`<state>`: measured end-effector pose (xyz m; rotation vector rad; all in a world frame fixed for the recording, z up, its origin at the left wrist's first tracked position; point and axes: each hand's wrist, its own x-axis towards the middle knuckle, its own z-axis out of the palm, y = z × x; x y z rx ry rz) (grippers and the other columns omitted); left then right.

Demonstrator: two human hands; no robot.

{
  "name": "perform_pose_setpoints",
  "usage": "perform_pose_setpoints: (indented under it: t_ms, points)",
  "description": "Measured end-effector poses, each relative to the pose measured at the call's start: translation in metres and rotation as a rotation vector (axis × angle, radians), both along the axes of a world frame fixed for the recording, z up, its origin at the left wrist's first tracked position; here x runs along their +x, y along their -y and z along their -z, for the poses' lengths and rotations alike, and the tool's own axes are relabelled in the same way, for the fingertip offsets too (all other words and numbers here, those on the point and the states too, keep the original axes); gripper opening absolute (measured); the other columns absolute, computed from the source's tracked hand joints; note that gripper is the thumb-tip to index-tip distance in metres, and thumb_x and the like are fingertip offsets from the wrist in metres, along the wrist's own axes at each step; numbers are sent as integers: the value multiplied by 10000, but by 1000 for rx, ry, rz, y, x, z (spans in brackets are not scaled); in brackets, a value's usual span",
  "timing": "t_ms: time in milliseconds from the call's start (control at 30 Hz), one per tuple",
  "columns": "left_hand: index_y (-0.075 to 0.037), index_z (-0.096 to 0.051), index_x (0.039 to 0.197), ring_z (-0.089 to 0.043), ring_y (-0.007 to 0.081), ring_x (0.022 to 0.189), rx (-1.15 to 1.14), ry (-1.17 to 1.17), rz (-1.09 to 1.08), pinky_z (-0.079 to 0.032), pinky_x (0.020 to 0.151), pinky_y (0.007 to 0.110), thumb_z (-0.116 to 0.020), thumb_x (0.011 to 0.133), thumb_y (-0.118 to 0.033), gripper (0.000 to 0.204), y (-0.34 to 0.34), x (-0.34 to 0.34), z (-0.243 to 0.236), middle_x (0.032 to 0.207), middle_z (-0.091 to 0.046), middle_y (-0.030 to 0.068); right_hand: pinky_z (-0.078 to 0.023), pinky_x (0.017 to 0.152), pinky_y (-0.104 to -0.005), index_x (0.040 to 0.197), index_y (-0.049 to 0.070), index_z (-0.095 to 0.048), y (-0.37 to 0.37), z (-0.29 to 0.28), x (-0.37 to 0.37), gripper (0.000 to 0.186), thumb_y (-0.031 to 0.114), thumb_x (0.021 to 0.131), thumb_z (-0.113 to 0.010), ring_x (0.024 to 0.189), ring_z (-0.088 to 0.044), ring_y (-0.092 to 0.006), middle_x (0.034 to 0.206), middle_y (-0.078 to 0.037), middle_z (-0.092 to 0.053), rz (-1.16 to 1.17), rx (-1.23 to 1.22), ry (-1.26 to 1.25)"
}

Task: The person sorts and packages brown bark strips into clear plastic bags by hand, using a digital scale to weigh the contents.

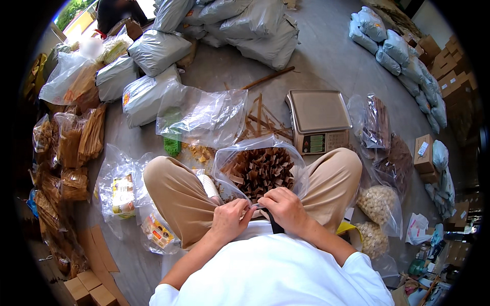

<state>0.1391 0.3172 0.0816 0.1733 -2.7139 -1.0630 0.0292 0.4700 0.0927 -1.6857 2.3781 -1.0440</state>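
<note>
Between my bent legs stands a clear plastic bag [302, 179], its mouth gaping, packed with brown, flat, bark-like strips [263, 168]. My left hand [229, 220] pinches the bag's near edge with thumb and fingers. Close beside it, my right hand [285, 208] grips the same edge, fingers curled. The fingertips of both hands almost meet, and the folded plastic between them is partly hidden. A dark strap-like piece shows just below my right fingers; I cannot tell whether it is touched.
Ahead to the right sits a weighing scale [320, 115] with a steel pan. A flat clear bag [204, 118] and a green object [172, 146] lie ahead left. Grey parcels [159, 51] are piled beyond. Bags of pale pieces [378, 204] flank my right; bundled brown sticks [92, 135] line the left.
</note>
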Motion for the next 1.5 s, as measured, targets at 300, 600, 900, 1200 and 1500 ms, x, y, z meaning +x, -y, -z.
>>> perform_pose_setpoints:
  t_ms: [300, 600, 900, 1200, 1500]
  points:
    - [-30, -499, 639, -565, 288, 541, 100, 134, 77, -444, 485, 383, -600, 757, -100, 170, 6, 5, -5, 593, -538, 113, -464, 741, -323, 822, 46, -591, 10, 3, -4, 144, 87, 686, -572, 790, -560, -221, 779, -68, -534, -112, 1, -67]
    - [20, -555, 623, -511, 249, 436, 325, 353, 57, -419, 468, 335, -592, 722, -133, 185, 18, 6, -11, 507, -509, 143, -467, 755, -337, 860, 16, -598, 12, -22, -45, 157, 151, 789, -631, 851, -573, -243, 876, -92, -579, -104, -91, -12]
    - [-38, -558, 658, -588, 318, 567, -17, 252, 51, -457, 517, 415, -589, 807, -212, 231, 6, -3, -20, 606, -589, 141, -380, 966, -376, 1177, -48, -475, 39, -2, -133, 466, 162, 795, -640, 1134, -459, -320, 1187, -191, -500, 126, 166, 70]
    - [-29, -575, 638, -589, 314, 551, -70, 282, 79, -464, 528, 408, -604, 786, -233, 253, 6, -8, -16, 570, -570, 140, -471, 767, -400, 888, 46, -638, 56, 14, -137, 138, 83, 756, -620, 854, -592, -313, 854, -147, -591, -30, 287, 108]
    - [-15, -651, 690, -600, 321, 579, 98, 463, 231, -480, 578, 406, -595, 759, -212, 217, 9, 14, 13, 581, -577, 177, -478, 722, -419, 774, 39, -627, 46, 18, -142, 61, 92, 759, -601, 811, -594, -333, 843, -152, -571, 154, 364, -25]
